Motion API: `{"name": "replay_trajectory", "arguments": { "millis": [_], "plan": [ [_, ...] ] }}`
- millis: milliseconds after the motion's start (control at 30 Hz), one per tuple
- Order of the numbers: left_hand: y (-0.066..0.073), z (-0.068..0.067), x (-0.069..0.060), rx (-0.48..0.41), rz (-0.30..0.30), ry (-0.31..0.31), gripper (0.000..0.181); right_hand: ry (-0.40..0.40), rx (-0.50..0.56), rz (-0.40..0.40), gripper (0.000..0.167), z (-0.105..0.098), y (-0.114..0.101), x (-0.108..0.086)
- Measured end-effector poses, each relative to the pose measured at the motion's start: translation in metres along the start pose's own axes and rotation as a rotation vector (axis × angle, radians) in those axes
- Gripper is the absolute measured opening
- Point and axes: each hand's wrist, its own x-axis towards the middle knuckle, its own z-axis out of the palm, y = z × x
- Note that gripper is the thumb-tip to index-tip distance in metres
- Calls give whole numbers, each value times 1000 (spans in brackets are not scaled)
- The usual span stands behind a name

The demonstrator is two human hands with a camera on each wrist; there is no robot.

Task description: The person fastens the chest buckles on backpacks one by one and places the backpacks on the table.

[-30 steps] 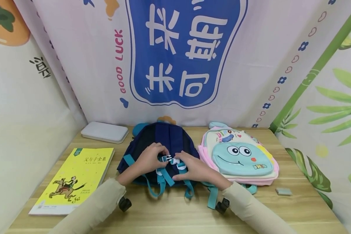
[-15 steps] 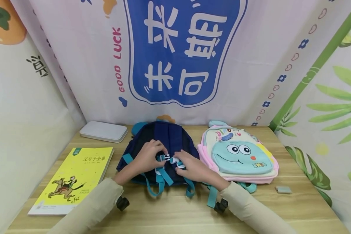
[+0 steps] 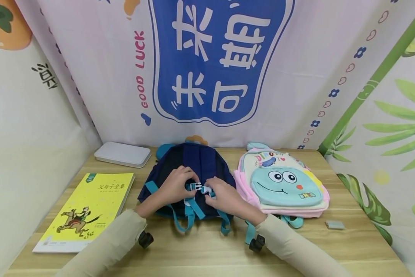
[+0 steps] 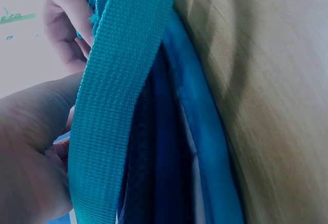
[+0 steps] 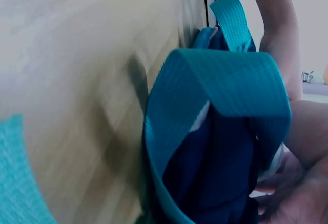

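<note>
The left hand (image 3: 176, 186) pinches one prong (image 3: 198, 186), the right hand (image 3: 224, 197) one socket (image 3: 206, 189). Two bags (image 3: 199, 159) and one book (image 3: 89, 207) lie here. Prong and socket are white, on teal straps (image 4: 113, 90).

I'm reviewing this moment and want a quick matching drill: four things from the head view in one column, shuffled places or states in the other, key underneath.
Things
1. left hand
2. yellow book
3. small grey block
4. white case

Places or states
A. in front of the pastel backpack, towards the right
B. at the back left of the table
C. pinching the pronged buckle half
D. has a horse and rider on its cover

Pairs: 1-C, 2-D, 3-A, 4-B
</note>
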Motion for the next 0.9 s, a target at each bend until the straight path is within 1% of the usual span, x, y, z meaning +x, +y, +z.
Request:
{"name": "replay_trajectory", "arguments": {
  "millis": [200,433,600,733,833,900],
  "plan": [
    [0,-1,0,-12,-8,-11,19,56,-59,18,21,3,-8,6],
    [-2,-1,-2,-26,-2,8,20,105,-45,12,19,2,-14,10],
    [-3,-1,-4,-59,-2,38,21,118,23,42,21,0,-15,13],
    [-4,-1,-5,-67,-11,37,21,131,102,62,21,-1,-16,13],
    [-4,-1,-6,-67,-10,39,20,148,144,57,22,0,-17,11],
    [-3,-1,-6,-69,-2,51,20,160,151,50,22,0,-18,10]
  ]
}}
